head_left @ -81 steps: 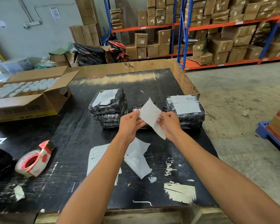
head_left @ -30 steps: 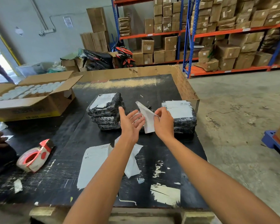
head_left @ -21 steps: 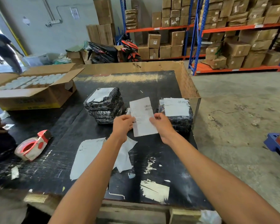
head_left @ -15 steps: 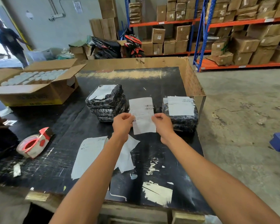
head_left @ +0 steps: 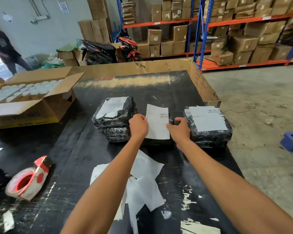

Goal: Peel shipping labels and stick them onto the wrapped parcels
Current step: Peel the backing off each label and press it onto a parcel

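A white shipping label (head_left: 157, 122) with a barcode lies over a low black wrapped parcel (head_left: 157, 143) in the middle of the black table (head_left: 71, 149). My left hand (head_left: 139, 126) pinches the label's left edge. My right hand (head_left: 179, 129) has its fingertips at the label's right edge, with the thumb lifted apart. To the left stands a stack of black wrapped parcels (head_left: 115, 119) with a white label on top. At the right is another wrapped stack (head_left: 208, 130), also topped with a label.
Peeled backing sheets (head_left: 147, 183) lie under my forearms. A red tape dispenser (head_left: 29, 179) sits at the near left, and an open carton (head_left: 32, 102) of white items at the far left. A cardboard wall (head_left: 205, 88) edges the table. A person (head_left: 3, 48) stands far left.
The label was held upright between both hands; it has come down flat onto the middle parcel. My right thumb has lifted off it.
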Demonstrator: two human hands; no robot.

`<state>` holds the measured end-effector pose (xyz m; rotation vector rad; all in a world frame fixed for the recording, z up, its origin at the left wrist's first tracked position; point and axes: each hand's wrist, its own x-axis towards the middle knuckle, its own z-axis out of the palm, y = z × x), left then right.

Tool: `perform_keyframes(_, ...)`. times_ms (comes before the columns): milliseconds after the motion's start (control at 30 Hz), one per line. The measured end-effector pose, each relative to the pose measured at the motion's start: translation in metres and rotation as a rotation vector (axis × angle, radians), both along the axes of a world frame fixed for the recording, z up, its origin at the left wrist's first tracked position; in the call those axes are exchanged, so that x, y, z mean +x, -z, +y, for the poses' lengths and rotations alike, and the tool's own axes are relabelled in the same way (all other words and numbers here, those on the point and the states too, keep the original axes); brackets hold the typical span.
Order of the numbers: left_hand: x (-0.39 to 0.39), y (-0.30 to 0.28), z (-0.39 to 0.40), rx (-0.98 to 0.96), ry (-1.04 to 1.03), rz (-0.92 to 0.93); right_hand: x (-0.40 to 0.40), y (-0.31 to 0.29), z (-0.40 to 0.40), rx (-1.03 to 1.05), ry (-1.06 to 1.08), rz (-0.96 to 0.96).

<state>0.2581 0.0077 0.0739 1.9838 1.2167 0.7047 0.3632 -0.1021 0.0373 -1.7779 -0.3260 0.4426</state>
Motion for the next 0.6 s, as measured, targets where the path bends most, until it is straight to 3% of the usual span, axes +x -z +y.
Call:
perform_keyframes(167, 0.016, 0.017, 0.019, -0.004, 0.017, 0.101, 0.009, 0.005, 0.016, -0.108, 0.07, -0.028)
perform_keyframes(600, 0.024, 0.041, 0.034, -0.034, 0.061, 0.129, 0.008, 0.01, 0.03, -0.22, 0.06, -0.116)
